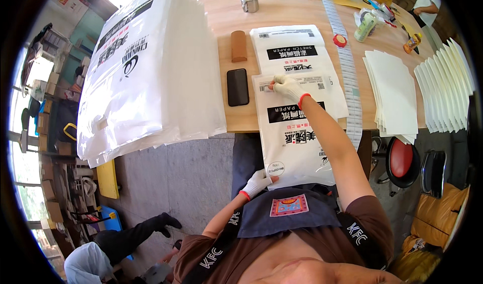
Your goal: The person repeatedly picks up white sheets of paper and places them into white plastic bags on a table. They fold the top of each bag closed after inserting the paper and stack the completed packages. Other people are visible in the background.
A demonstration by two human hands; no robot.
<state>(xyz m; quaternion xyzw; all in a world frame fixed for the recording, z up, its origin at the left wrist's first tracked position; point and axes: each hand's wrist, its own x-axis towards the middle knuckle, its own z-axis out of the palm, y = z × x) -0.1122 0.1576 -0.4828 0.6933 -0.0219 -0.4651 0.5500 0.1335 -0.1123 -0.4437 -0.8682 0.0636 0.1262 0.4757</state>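
Observation:
A clear plastic packet of white paper with black print (297, 155) lies half on the table, its near end reaching over the edge to my apron. My left hand (257, 184), in a white glove with a red cuff, is closed on its near left corner, thumb on top. Also gloved, my right hand (290, 89) rests over the packet's far end with fingers curled; what is between its fingertips is hidden. A second packet (288, 36) lies under and beyond the first. Left of them are a black phone (238, 87) and a brown block (238, 46).
A tall stack of large bagged paper (136, 77) fills the table's left. A metal mug (249, 2) stands at the back. Rightward are a long white ruler strip (347, 67), a red-yellow round item (340, 41), a green bottle (366, 27) and white paper stacks (392, 90). People are nearby.

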